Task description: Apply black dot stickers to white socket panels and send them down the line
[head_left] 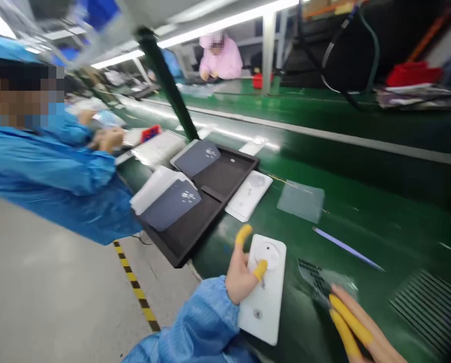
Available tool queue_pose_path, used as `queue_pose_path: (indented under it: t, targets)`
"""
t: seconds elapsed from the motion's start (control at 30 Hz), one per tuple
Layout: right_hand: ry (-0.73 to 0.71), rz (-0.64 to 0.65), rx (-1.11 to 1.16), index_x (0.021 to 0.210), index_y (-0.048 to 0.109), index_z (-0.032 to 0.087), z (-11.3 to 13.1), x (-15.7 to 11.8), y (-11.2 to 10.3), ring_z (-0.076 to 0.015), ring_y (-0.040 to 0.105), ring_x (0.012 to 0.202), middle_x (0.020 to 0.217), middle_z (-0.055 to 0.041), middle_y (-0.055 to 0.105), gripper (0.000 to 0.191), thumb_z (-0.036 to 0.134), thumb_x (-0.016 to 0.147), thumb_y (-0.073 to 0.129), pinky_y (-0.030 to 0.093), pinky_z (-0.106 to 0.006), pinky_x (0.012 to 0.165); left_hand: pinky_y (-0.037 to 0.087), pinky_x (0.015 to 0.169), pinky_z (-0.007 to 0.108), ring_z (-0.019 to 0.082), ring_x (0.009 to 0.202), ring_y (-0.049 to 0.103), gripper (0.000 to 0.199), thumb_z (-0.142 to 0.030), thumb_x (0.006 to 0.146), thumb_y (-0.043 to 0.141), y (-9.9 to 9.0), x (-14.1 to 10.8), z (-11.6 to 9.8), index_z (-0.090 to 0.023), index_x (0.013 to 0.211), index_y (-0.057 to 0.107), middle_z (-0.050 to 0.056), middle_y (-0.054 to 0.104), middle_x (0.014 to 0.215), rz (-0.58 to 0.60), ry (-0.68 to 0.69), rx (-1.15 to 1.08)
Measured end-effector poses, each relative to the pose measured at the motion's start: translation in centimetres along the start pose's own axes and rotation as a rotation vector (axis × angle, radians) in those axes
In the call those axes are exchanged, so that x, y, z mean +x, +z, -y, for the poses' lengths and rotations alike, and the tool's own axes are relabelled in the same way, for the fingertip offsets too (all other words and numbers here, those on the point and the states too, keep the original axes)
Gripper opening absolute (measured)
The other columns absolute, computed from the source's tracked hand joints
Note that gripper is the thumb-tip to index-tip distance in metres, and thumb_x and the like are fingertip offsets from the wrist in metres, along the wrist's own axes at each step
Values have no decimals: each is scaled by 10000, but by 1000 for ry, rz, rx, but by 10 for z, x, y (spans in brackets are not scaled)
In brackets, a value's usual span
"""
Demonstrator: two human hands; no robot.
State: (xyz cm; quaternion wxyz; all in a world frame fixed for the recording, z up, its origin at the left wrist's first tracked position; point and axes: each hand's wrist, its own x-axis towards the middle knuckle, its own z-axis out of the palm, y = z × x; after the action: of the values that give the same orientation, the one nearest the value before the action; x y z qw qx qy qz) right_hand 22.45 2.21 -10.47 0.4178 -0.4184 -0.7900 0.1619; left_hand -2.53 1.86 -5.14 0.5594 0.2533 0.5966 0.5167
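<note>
A white panel [268, 298] lies on the green surface [361, 201] in front of the person, its round ring [273, 256] at the far end and a small mottled patch [258, 313] nearer the body. The left hand [241, 278] is at its left edge, loosely spread rather than clenched: the thumb, in a yellow finger cot, reaches over the ring while the forefinger points up and away. Whether other fingers go under the edge is hidden.

To the right, apart from the panel, the right hand [356, 322] pinches a dark sheet [313, 275] with rows of small shapes, over a crumpled clear film [344, 282].

The work on this panel looks under way rather than finished: the sheet is already picked up, yet does not touch the panel. A dark dot shows inside the ring; whether it is an added piece cannot be told, nor how much is left.

Further out lie a purple stick [346, 248], a ribbed dark sheet [430, 307] and a translucent sheet [301, 200]. A second white panel [249, 196] lies beside a black tray [218, 214] bearing blue-grey panels [172, 204]. At the far left sits a co-worker in blue [51, 166].
</note>
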Motion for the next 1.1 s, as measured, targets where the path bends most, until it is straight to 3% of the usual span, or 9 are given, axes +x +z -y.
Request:
queue_pose_path:
  t: [0.07,0.13,0.23,0.33,0.47,0.6,0.77,0.97,1.1]
  targets:
    - [87,-53,-36,1260,593,282,29,18,-15,-268,667,1066,1254,-43,638,437,181,836,614,576,-401,955,524,516,241,154,566,661,723,-364,712,752,5,-5,1,-150,1330,443,43,732,773,47,41,51]
    - [105,-136,-2,1244,597,254,46,33,-20,-235,643,1111,1235,-56,648,428,109,842,599,552,-398,979,558,612,269,189,699,698,495,-370,738,730,10,-7,1,-119,1151,624,98,747,902,131,45,120]
    - [53,-62,52,1288,547,227,48,41,-18,-241,579,1196,1283,-101,609,457,77,857,574,523,-456,992,578,652,310,236,760,710,357,-424,768,692,19,-7,0,-106,927,732,123,758,890,347,43,158]
    - [-30,68,19,1329,497,186,44,35,-18,-265,500,1278,1334,-160,557,465,98,876,553,475,-517,1019,588,664,323,246,767,714,352,-437,789,671,26,-13,-2,-120,916,754,129,760,922,513,81,145]
    - [-59,182,-84,1291,520,170,46,34,-21,-287,426,1337,1364,-182,522,407,147,885,553,413,-568,1042,585,623,299,231,727,713,301,-369,752,725,31,-21,0,-115,910,753,117,762,882,428,15,177]
    - [-54,106,-107,1235,553,207,56,38,-22,-231,552,1195,1226,-120,626,377,151,864,596,444,-509,1023,568,572,285,222,684,696,304,-340,739,732,31,-23,5,-103,929,731,98,751,789,401,10,243]
    - [-52,207,-153,1114,615,186,63,41,-22,-205,610,1049,1074,-84,686,287,87,848,572,413,-525,1045,549,550,271,195,632,671,250,-282,766,692,29,-23,14,-120,956,705,73,738,785,429,72,330]
    - [-152,181,-143,1022,628,145,55,44,-11,-175,641,907,971,-108,683,228,59,876,475,545,-420,896,526,520,261,199,604,663,289,-159,781,574,30,-22,19,-139,1039,701,39,719,686,490,291,553]
    - [-171,140,-69,1031,594,136,48,38,2,-187,629,925,960,-119,659,201,74,864,500,566,-382,829,549,580,280,213,633,693,253,-137,763,550,26,-17,22,-144,940,731,80,749,759,486,502,730]
